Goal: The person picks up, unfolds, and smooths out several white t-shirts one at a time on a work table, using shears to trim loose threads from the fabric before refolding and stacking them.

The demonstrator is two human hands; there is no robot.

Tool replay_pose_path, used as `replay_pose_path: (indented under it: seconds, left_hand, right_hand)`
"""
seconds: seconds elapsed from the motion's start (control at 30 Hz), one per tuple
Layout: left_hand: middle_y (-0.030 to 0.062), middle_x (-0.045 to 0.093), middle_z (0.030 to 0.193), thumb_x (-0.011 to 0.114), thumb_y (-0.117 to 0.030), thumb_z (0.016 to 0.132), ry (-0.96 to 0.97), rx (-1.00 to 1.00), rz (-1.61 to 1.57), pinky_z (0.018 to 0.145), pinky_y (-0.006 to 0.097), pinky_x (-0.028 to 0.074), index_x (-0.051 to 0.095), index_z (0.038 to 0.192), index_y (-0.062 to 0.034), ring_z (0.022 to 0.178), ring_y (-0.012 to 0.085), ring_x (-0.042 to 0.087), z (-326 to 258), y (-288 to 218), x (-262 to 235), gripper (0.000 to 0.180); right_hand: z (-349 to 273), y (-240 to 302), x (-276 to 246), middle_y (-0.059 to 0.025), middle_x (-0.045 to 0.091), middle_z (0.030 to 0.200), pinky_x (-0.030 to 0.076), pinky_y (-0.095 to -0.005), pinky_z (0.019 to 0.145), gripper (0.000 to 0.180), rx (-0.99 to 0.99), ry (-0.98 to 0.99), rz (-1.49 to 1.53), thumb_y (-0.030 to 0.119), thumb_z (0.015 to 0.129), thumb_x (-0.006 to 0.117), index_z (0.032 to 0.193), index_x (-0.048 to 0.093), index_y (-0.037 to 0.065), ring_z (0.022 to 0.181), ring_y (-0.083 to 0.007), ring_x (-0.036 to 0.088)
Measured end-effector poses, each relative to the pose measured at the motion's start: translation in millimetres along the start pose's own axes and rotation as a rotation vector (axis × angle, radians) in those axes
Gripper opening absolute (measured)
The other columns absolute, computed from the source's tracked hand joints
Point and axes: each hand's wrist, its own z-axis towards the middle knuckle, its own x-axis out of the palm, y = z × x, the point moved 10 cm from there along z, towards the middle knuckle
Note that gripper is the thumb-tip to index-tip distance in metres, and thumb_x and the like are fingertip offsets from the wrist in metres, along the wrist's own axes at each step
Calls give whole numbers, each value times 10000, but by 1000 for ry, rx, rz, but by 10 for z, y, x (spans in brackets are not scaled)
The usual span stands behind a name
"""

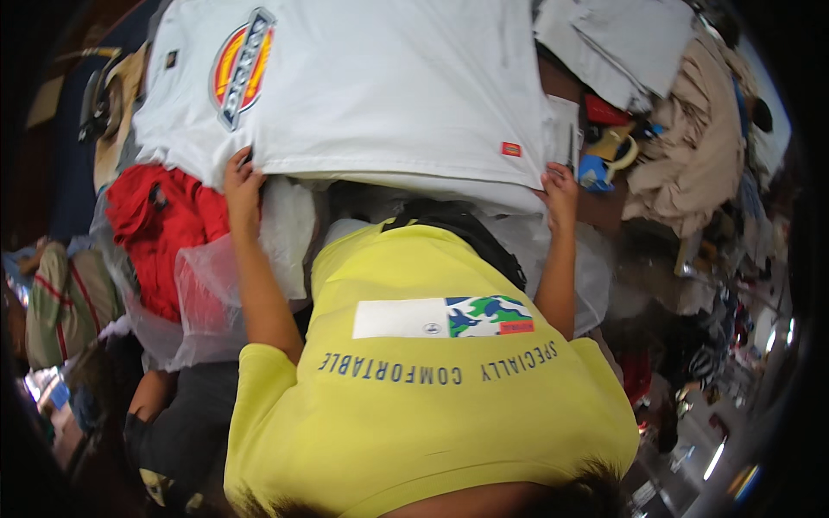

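Observation:
A white T-shirt point(389, 86) lies spread out in front of me, its hem toward my body. On it are a red, yellow and dark oval print and a small red label near the hem. My left hand point(243, 177) is closed on the hem at the left, with a small dark spot at its fingertips that I cannot make out. At the right end of the hem, my right hand point(559, 186) pinches the cloth between thumb and fingers. Between the two hands the hem runs nearly straight.
Red cloth point(168, 233) in a clear plastic bag point(207, 302) stands by my left forearm. Right of the T-shirt are a tape roll point(622, 160), folded white cloth point(622, 47) and heaped beige cloth point(691, 129). Another person's dark-clothed leg point(190, 423) is at the lower left.

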Motion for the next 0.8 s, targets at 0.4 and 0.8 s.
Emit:
replay_pose_path:
  seconds: [0.4, 0.8]
  left_hand:
    - [-75, 425, 691, 575, -325, 883, -45, -29, 335, 526, 167, 271, 562, 1117, -71, 592, 16, 346, 861, -432, 392, 345]
    - [184, 591, 984, 470, -114, 910, 86, 655, 989, 667, 356, 469, 477, 1245, -100, 790, 294, 604, -389, -870, 906, 335]
  right_hand:
    - [298, 483, 156, -78, 621, 863, 474, -271, 664, 486, 59, 34, 44, 515, 906, 441, 1097, 529, 76, 705, -128, 567]
    - [-250, 648, 240, -60, 522, 676, 406, -293, 587, 228, -354, 37, -709, 101, 744, 663, 929, 577, -1, 650, -151, 513]
